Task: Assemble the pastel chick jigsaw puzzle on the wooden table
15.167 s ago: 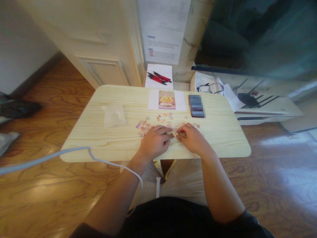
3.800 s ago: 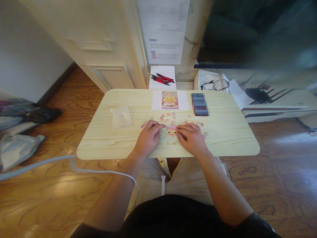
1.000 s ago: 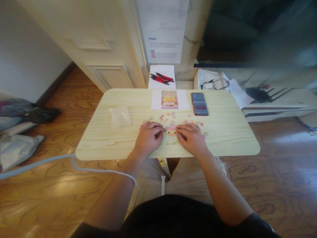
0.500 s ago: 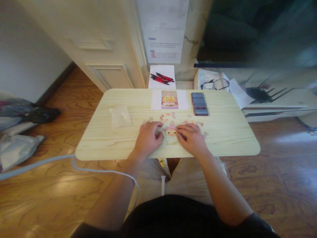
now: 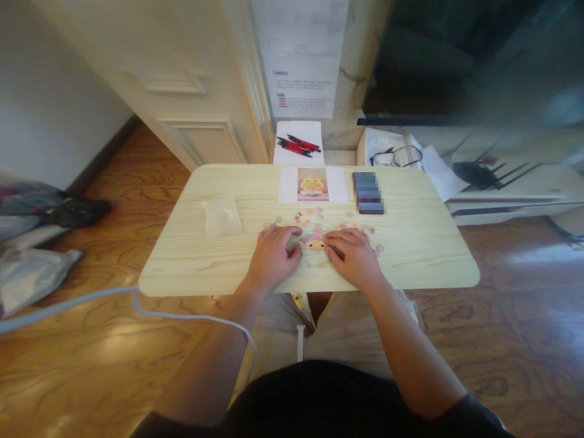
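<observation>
A partly joined jigsaw (image 5: 315, 244) with a yellow duck face lies on the light wooden table (image 5: 424, 243), between my two hands. My left hand (image 5: 272, 257) rests beside its left edge with the fingers curled in, over something I cannot make out. My right hand (image 5: 356, 255) lies on the puzzle's right side, its fingers pressed together on the pieces. Several loose pieces (image 5: 310, 214) are scattered just beyond the hands. A reference picture (image 5: 312, 183) of the duck sits at the far edge.
A clear plastic bag (image 5: 221, 215) lies left of the pieces and a dark phone (image 5: 367, 193) right of the picture. Red and black pens (image 5: 297, 145) and glasses (image 5: 396, 156) lie on surfaces behind the table. A white cable (image 5: 137, 304) hangs at the left.
My left fingers, stretched toward the puzzle a few seconds ago, have curled in. The right hand has stayed on the puzzle. Much earlier the joined section was not visible.
</observation>
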A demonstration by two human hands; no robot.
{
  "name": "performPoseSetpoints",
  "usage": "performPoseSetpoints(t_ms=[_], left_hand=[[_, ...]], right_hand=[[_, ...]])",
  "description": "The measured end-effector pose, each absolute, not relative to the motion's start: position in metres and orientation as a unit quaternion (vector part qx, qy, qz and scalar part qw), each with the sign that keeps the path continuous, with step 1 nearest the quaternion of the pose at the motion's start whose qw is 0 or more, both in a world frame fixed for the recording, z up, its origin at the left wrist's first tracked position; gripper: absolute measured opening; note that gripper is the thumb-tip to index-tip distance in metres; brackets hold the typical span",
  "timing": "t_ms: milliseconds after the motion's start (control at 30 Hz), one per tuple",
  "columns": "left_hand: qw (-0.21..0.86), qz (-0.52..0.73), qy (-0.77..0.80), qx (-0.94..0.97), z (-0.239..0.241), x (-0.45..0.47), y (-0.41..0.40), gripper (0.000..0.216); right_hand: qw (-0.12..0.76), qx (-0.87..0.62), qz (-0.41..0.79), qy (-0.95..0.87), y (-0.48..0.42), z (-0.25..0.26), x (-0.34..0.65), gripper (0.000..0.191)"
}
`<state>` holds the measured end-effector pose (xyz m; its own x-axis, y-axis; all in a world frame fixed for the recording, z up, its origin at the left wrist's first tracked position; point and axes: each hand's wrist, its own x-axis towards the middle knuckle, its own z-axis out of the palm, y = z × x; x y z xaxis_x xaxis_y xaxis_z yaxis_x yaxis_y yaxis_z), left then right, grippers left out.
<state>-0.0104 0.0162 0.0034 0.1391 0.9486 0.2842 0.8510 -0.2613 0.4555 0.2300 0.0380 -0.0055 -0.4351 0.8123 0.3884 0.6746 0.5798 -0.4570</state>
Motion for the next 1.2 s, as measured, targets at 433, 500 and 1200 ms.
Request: performPoseSetpoints(t_ms=[433, 500, 1200], left_hand=[[0.104, 0.264, 0.596, 0.751, 0.0047, -0.0097, 0.0156, 0.029], [0.108, 0.264, 0.594, 0.752, 0.005, -0.0091, 0.0155, 0.026], [0.177, 0.326, 0.584, 0.722, -0.0005, -0.0159, 0.0234, 0.022]], right_hand=[[0.299, -0.443, 0.122, -0.836, 0.0376, -0.0052, 0.2295, 0.02], [0.3, -0.443, 0.121, -0.836, 0.0376, -0.0056, 0.2294, 0.02], [0.297, -0.442, 0.119, -0.838, 0.0372, -0.0062, 0.2302, 0.021]])
